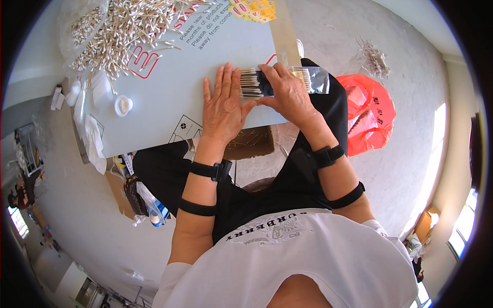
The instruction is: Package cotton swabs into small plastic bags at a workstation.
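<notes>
Fingers stretched, my left hand lies flat on the grey tabletop, against the left ends of a row of cotton swabs. Its thumb points toward my right hand's thumb. The swabs lie side by side and run into a dark-backed plastic packet with a clear front. My right hand grips this packet across its width, fingers on the far edge and thumb on the near edge. To the right of that hand, more swab tips and a yellow label show through the film. My palm hides the packet's middle.
A big heap of loose cotton swabs sits at the far left. Yellow cards lie at the back edge, and a small white cup stands at left. On the floor are a red plastic bag, a swab pile and a cardboard box.
</notes>
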A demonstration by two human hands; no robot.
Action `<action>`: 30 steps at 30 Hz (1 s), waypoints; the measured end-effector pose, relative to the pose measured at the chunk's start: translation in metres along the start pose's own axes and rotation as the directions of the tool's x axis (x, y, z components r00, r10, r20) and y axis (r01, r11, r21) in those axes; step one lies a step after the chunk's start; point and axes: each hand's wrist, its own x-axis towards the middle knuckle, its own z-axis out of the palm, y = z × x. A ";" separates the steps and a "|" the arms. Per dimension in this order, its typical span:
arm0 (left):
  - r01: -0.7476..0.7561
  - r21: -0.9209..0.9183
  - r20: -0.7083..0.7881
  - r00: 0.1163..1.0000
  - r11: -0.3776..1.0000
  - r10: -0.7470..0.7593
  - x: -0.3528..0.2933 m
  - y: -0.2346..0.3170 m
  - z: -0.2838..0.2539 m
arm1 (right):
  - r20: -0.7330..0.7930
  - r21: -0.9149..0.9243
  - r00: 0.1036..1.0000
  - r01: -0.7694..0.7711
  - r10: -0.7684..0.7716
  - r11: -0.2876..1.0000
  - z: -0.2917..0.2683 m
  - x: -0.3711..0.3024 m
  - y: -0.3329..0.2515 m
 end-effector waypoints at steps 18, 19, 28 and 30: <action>0.058 0.103 0.012 0.998 0.993 -0.060 0.000 0.008 0.004 | -0.386 0.790 0.861 0.123 0.332 0.601 0.067 0.006 -0.037; 0.067 0.087 0.027 0.997 0.994 -0.069 0.000 0.009 0.004 | -0.388 0.787 0.859 0.121 0.334 0.604 0.059 0.003 -0.032; 0.125 0.009 -0.054 0.991 0.992 -0.124 0.000 0.027 0.014 | -0.387 -0.062 0.916 -0.139 0.104 0.988 -0.010 -0.023 0.037; 0.103 -0.004 -0.054 0.993 0.995 -0.103 0.005 0.036 0.016 | -0.335 0.016 0.930 -0.157 0.153 0.987 -0.011 -0.026 0.061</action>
